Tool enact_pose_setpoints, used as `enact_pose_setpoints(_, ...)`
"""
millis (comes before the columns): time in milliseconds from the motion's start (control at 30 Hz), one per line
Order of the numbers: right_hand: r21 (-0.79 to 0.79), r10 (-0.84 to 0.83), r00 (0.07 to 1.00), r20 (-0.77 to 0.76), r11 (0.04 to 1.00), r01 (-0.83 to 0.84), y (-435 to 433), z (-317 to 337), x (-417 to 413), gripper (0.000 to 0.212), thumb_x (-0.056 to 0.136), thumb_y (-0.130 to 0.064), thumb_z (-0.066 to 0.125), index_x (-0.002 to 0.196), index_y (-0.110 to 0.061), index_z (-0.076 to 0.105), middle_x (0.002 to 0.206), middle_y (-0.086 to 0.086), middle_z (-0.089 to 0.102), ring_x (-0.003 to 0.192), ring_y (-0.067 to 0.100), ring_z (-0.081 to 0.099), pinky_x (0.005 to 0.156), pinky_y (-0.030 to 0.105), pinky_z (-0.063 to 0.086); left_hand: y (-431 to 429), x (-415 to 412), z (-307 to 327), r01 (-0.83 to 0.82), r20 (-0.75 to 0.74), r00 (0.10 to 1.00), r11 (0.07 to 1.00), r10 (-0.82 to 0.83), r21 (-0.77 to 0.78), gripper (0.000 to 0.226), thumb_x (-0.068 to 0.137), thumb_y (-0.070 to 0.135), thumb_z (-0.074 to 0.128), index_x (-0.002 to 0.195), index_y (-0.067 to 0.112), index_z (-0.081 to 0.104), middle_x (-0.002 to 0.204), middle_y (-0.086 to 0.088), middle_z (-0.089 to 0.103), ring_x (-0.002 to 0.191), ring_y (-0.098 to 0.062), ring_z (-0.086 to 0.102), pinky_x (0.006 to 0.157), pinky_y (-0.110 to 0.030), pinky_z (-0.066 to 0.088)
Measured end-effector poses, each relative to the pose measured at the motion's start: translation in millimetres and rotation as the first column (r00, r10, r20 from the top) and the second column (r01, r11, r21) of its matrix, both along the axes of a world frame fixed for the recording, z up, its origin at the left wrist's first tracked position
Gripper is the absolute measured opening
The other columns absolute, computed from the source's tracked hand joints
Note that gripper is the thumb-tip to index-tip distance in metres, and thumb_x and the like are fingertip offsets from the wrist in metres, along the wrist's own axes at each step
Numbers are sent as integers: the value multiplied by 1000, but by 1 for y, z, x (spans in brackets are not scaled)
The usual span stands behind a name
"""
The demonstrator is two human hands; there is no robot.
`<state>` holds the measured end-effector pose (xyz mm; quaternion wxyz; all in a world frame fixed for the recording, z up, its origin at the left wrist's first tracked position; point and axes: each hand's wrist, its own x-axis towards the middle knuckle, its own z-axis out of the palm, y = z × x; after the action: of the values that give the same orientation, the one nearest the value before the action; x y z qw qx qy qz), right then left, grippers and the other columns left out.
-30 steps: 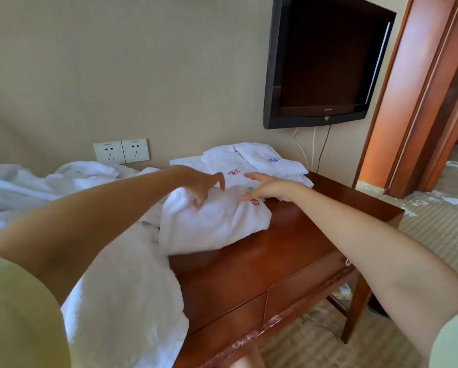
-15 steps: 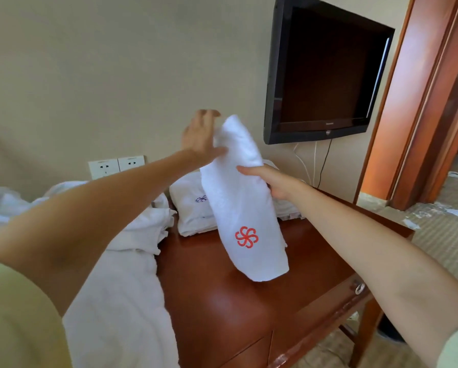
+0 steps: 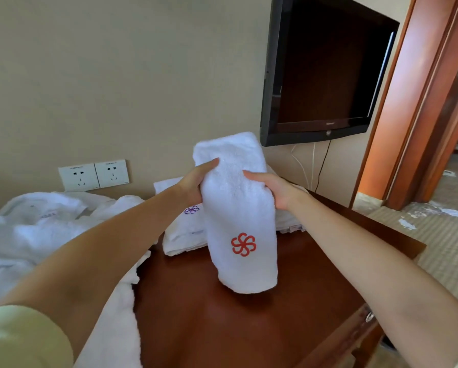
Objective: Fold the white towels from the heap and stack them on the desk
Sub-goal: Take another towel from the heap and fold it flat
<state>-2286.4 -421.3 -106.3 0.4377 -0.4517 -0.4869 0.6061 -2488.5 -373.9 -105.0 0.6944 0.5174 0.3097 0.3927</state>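
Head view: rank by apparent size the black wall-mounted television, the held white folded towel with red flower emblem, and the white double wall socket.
1. Black wall-mounted television, top cropped.
2. White folded towel with red flower emblem, nearer the camera.
3. White double wall socket.

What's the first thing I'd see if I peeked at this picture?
First, the white folded towel with a red pinwheel emblem, held upright in the middle over the brown wooden desk by the left hand and the right hand. Next come the big black flat television on the wall at the upper right and the rumpled heap of white towels at the left.
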Motion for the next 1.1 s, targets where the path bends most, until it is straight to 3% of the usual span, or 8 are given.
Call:
enact_pose_setpoints(167, -100, 205, 979, -10, 974, -205, -1, -44, 12, 42, 85, -30, 61, 124, -16, 58, 118, 5, 69, 108, 22, 66, 87, 37, 52, 13, 14, 9, -68, 110, 992, 997, 62, 48, 35, 95, 28, 53, 123, 8, 59, 114, -12, 69, 106, -27, 66, 86, -39, 54)
enact_pose_setpoints(267, -134, 344, 933, 107, 935, -329, 1, -72, 15, 58, 82, -21, 71, 136, -15, 50, 133, 7, 60, 124, 25, 56, 106, 46, 43, 22, 15, 17, -160, 164, 974, 987, 159, -4, 25, 95, 26, 52, 109, 8, 62, 97, -10, 72, 96, -25, 67, 81, -37, 52)
enact_pose_setpoints(467, 33, 126, 992, 29, 991, -127, 15, -57, 21, 41, 87, -19, 68, 126, -15, 59, 123, 8, 67, 114, 23, 63, 100, 41, 49, 55, 13, 45, -253, 257, 936, 967, 239, 19, 35, 95, 28, 43, 117, 4, 56, 92, -11, 73, 90, -23, 70, 71, -34, 53)
enact_pose_setpoints(633, 34, 34, 999, -23, 999, -33, 56, -27, 38, 38, 91, -26, 64, 126, -14, 61, 120, 8, 68, 111, 23, 65, 94, 36, 51, 99, 22, 80, -201, 293, 945, 962, 142, 183, 42, 94, 23, 30, 117, 1, 55, 106, -17, 65, 107, -32, 64, 83, -40, 54)
enact_pose_setpoints(767, -49, 25, 999, 42, 999, -22, 99, -30, 47, 29, 91, -26, 64, 117, -14, 65, 110, 6, 72, 97, 19, 70, 80, 31, 56, 156, 38, 56, -159, 139, 981, 971, 135, 181, 45, 98, 35, 33, 110, 2, 60, 116, -21, 64, 100, -26, 64, 82, -36, 53)
enact_pose_setpoints(900, -265, 71, 996, 52, 963, -55, 134, -58, 46, 28, 92, -24, 63, 113, -5, 66, 101, 6, 73, 85, 17, 71, 69, 26, 57, 202, 28, -36, -267, -261, 941, 944, 213, -192, 67, 78, 25, 76, 134, 4, 47, 130, -12, 56, 120, -29, 54, 101, -44, 44)
enact_pose_setpoints(1033, -334, 143, 987, 73, 936, -110, 149, -62, 43, 36, 94, -23, 60, 122, -1, 62, 122, 10, 66, 101, 18, 66, 90, 27, 53, 199, 15, -86, -293, -241, 941, 930, 239, -223, 53, 86, 9, 67, 136, 4, 48, 132, -14, 57, 122, -32, 54, 92, -44, 48)
enact_pose_setpoints(1100, -347, 159, 986, 56, 929, -130, 147, -60, 43, 31, 95, -24, 58, 117, -2, 65, 115, 9, 70, 98, 17, 68, 89, 27, 54, 198, 15, -83, -286, -209, 948, 931, 240, -227, 55, 86, 9, 67, 137, 6, 47, 133, -15, 56, 121, -32, 55, 90, -45, 49)
